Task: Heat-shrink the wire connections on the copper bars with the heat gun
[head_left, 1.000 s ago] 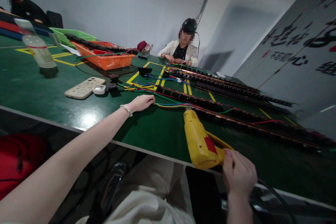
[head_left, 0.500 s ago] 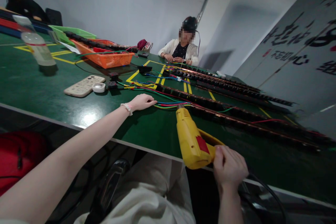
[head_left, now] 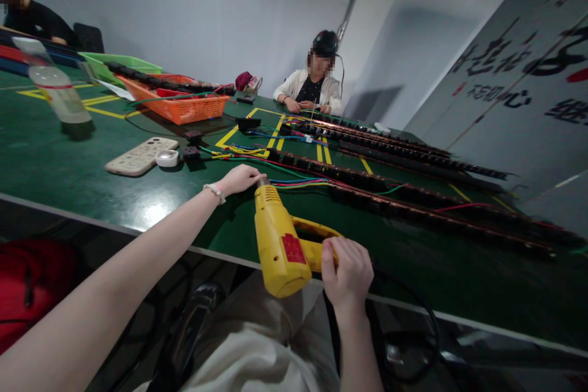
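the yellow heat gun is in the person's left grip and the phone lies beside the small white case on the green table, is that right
Not the left grip: the head view shows the yellow heat gun in the person's right grip. The phone does lie beside the small white case on the green table.

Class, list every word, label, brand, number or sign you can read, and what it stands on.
"不忘初心" on the right-hand wall.
"继" on that wall, rightmost.
Large brush characters above: unclear.
Red label on the yellow heat gun: too small to read.
Bottle label: too blurred.
Phone case: markings too small.
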`<state>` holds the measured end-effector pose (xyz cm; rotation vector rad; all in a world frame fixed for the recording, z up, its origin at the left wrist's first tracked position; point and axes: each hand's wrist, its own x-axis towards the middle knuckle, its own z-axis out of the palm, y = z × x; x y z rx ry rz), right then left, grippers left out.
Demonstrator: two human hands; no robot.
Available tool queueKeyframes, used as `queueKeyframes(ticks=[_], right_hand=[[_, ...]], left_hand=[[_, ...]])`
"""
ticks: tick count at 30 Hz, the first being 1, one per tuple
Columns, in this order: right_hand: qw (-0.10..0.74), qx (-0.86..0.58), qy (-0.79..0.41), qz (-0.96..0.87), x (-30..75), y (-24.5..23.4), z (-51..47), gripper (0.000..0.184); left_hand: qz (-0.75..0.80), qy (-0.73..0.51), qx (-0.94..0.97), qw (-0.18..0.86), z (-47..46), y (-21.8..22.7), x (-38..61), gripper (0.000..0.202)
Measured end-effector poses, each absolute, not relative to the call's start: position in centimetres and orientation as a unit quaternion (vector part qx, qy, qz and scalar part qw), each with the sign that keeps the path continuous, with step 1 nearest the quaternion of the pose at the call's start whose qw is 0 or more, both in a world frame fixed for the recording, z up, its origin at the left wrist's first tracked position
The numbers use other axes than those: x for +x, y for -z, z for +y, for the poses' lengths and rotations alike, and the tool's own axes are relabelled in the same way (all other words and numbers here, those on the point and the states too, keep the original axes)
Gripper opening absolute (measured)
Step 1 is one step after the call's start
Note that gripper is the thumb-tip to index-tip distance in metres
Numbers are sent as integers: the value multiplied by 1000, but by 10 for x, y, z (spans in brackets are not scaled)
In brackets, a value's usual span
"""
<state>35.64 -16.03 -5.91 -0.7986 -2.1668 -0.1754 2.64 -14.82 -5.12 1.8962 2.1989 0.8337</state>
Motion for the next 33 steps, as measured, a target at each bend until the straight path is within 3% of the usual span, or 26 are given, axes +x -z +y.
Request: queueKeyframes(ticks=[13,25,33], right_hand=[[407,-346,125,-836,401,59,-134,35],[398,-412,238,-785,438,66,-120,37],[419,-348,231,-807,424,60,-120,33]], left_hand=[[728,-395,559,21,-145,54,20,52],[767,-381,516,-27,-151,46,30,43],[767,-303,562,59,-151,45,29,52]])
